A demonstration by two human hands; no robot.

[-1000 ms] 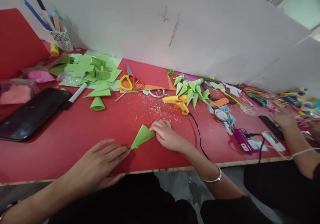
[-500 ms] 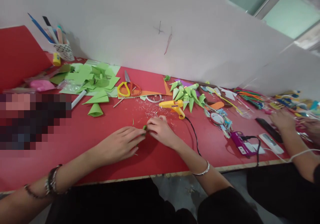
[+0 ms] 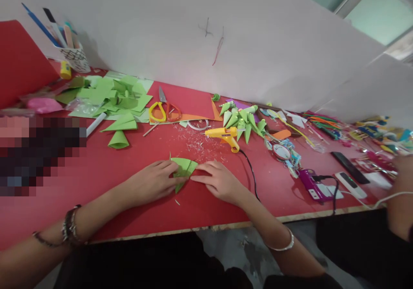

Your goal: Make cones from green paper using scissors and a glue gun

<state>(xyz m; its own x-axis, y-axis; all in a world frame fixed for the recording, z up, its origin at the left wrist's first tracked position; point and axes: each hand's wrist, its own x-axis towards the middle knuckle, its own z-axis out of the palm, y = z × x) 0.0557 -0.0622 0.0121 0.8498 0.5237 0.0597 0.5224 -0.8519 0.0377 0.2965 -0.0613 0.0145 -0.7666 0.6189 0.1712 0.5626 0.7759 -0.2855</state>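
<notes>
Red counter (image 3: 277, 188), lower centre: left hand (image 3: 155, 180) and right hand (image 3: 223, 183) seemingly shape green paper (image 3: 182, 166), grip closure unclear; edges need steadying.

You face a pale grey wall (image 3: 145, 35) behind your rough-edged red table (image 3: 213, 211); grey floor (image 3: 222, 241) shows below, greenish panes (image 3: 383, 13) upper right.

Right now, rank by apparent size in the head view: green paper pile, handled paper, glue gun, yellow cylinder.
1. Green paper pile
2. Glue gun and handled paper: unsure, paper partly hidden
3. Yellow cylinder
</notes>
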